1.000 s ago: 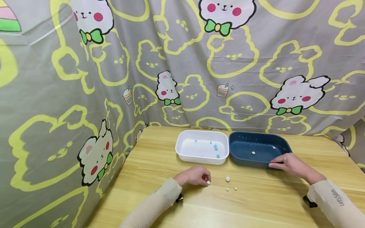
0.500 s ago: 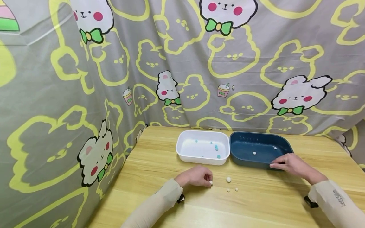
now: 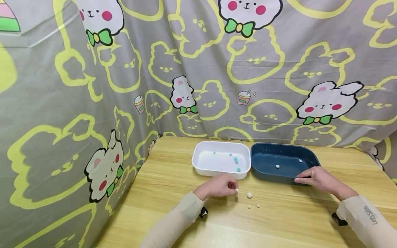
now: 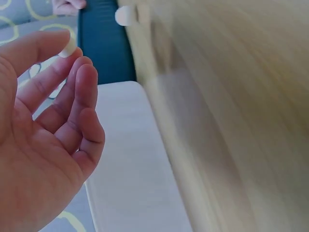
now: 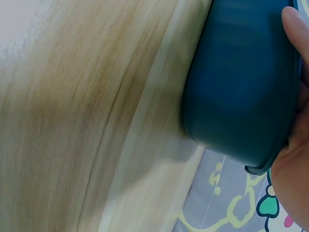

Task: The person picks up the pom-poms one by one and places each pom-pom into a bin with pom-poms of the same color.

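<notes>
My left hand pinches a small white ball between thumb and forefinger, over the table just in front of the white tray. Its other fingers are loosely bent. My right hand holds the dark blue tray by its near right rim, thumb on the outer side in the right wrist view. Two white balls lie inside that tray, one a white ball near its middle. To the right of my left hand, a larger white ball and two tiny white balls rest on the table.
Several light-blue balls lie in the white tray, which stands side by side with the blue one. Behind the wooden table hangs a grey patterned curtain, which also closes off the left side.
My left hand has taken the white ball up from the table and moved a little right and toward the trays. My right hand stays on the blue tray's rim.
</notes>
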`<state>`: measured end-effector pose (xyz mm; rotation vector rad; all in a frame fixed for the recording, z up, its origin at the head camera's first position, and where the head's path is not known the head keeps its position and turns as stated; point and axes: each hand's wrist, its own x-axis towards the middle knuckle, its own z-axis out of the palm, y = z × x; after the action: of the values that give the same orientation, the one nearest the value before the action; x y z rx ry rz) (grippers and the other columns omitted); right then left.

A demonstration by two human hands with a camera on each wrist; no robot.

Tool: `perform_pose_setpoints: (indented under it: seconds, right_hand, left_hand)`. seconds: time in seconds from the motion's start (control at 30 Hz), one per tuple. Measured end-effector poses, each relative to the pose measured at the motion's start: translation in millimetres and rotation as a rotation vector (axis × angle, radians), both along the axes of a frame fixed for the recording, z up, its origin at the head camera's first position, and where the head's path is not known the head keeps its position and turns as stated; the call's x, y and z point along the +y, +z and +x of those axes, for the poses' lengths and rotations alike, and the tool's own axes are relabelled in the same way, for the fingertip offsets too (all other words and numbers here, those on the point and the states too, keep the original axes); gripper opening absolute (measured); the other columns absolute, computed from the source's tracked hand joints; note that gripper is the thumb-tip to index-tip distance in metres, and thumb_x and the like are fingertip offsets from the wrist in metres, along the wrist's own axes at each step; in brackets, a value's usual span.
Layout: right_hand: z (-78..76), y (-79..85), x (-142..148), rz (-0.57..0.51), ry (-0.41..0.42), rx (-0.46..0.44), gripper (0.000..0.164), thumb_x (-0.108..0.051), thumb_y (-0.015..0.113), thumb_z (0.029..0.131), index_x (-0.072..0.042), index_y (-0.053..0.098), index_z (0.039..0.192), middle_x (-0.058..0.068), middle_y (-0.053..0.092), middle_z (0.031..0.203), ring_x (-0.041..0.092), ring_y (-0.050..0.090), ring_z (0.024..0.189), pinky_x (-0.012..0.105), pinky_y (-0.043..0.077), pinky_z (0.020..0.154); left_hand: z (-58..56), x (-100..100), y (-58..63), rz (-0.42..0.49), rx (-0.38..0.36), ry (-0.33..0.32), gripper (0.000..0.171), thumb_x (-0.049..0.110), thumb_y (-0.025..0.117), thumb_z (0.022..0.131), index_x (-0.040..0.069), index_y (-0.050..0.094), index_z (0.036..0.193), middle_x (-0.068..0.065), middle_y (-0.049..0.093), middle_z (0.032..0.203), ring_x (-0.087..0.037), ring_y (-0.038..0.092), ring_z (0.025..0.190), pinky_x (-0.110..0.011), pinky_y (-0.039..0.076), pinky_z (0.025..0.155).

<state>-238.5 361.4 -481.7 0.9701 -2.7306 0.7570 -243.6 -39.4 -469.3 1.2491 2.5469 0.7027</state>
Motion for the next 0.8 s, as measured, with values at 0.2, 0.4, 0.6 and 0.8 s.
perform_pose_setpoints:
  seconds: [0.2,0.4,0.6,0.8]
  right_hand:
    - [0.4,-0.8,0.5,-0.017,0.017,0.017,0.005,-0.015,0.073,0.083,-0.015,0.078,0.084,-0.011,0.070,0.080,-0.002,0.062,0.074,0.013,0.047,0.060]
    - [0.2,-0.2,0.8,-0.023,0.007,-0.008,0.006,-0.015,0.072,0.084,-0.017,0.078,0.083,-0.013,0.070,0.080,-0.002,0.062,0.074,0.015,0.047,0.059]
    - [-0.3,-0.9,0.9,-0.021,0.005,-0.008,0.005,-0.016,0.073,0.083,-0.017,0.078,0.084,-0.012,0.070,0.080,-0.002,0.062,0.075,0.014,0.047,0.060]
    - [-0.6,-1.1,0.9,-0.029,0.004,-0.027,0.006,-0.016,0.072,0.084,-0.017,0.078,0.084,-0.013,0.070,0.080,-0.002,0.062,0.074,0.016,0.048,0.059]
  left_hand:
    - [1.3,10.8,7.2,0.029,-0.006,0.022,0.005,0.020,0.068,0.087,0.018,0.068,0.083,0.017,0.059,0.076,0.006,0.053,0.070,-0.010,0.042,0.067]
    - [1.4,18.5,11.6,0.072,-0.011,0.031,0.005,0.019,0.068,0.087,0.018,0.068,0.082,0.016,0.059,0.074,0.006,0.053,0.068,-0.010,0.043,0.065]
    - [0.0,23.2,13.2,0.079,-0.028,0.055,0.007,0.022,0.068,0.088,0.018,0.069,0.083,0.016,0.059,0.074,0.005,0.053,0.068,-0.010,0.043,0.065]
    - [-1.1,26.3,16.5,0.099,-0.078,0.076,0.008,0.023,0.068,0.089,0.018,0.068,0.083,0.015,0.059,0.074,0.004,0.053,0.069,-0.012,0.044,0.066]
